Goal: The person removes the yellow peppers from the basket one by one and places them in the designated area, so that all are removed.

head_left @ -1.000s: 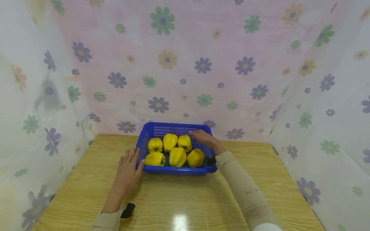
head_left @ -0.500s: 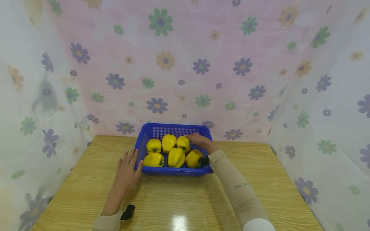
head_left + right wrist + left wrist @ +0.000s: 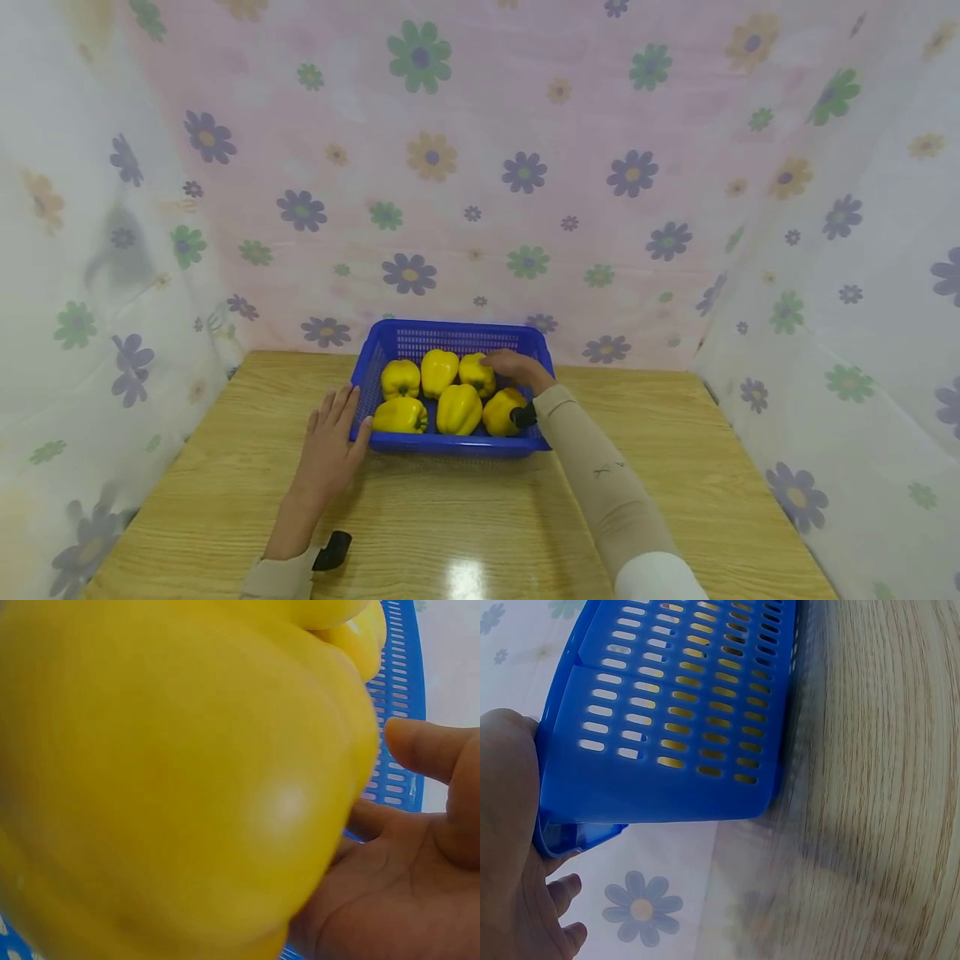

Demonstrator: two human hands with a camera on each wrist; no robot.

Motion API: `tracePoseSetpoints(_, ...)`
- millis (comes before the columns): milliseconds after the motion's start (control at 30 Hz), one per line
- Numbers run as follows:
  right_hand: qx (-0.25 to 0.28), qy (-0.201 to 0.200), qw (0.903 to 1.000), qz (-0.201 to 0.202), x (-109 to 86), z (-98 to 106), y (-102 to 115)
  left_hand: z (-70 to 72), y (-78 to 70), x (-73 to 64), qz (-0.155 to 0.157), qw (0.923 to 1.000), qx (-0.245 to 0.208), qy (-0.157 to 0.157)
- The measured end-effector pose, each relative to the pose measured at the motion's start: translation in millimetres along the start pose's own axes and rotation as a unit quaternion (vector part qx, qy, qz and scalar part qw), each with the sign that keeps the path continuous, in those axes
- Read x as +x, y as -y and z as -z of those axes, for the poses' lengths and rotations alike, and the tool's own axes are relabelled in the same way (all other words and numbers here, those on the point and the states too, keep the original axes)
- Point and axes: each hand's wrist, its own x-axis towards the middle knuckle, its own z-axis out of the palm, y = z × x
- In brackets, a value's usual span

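Observation:
A blue perforated basket (image 3: 457, 445) stands on the table with several yellow bell peppers in it. My left hand (image 3: 326, 454) rests at the basket's left rim, its fingers mostly straight and the thumb by the front corner. The left wrist view shows the basket's slotted side (image 3: 652, 787) beside that hand. My right hand (image 3: 519, 367) is inside the basket, at the back-right bell pepper (image 3: 477, 375). In the right wrist view a large bell pepper (image 3: 180, 780) hides part of the fingers; the thumb is extended, with a gap between it and this pepper.
The wooden table (image 3: 450, 508) extends on both sides and in front of the basket. A flower-patterned cloth (image 3: 480, 233) hangs close behind it, with side cloths left and right. A black wrist device (image 3: 332, 552) sits by my left sleeve.
My right hand has moved left and slightly down, from over the basket's back right to the back-right bell pepper. My left hand stays at the rim. The peppers look unmoved.

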Motion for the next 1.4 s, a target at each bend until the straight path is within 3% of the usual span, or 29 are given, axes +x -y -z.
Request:
tracePoseSetpoints(333,0.008,0.02,0.9997,-0.014,8.3,0.0,4.2,-1.0,-0.1,0.4,0.002,1.0,-0.006,0.006)
tracePoseSetpoints(600,0.051,0.051,0.9968,-0.033,10.6,1.5,7.5,-2.7,0.4,0.7,0.004,0.9999,-0.011,0.007)
tracePoseSetpoints(1033,0.015,0.091,0.9946,-0.046,4.4,2.1,17.0,-0.4,-1.1,0.3,0.007,0.9998,-0.014,0.01)
tracePoseSetpoints(1200,0.004,0.104,0.9941,-0.028,3.0,2.3,16.4,-0.8,-0.9,0.6,0.009,0.9998,-0.017,0.011)
tracePoseSetpoints(1400,0.048,0.097,0.9941,-0.012,2.3,1.9,13.9,-1.5,-0.3,0.5,0.008,0.9998,-0.018,0.009)
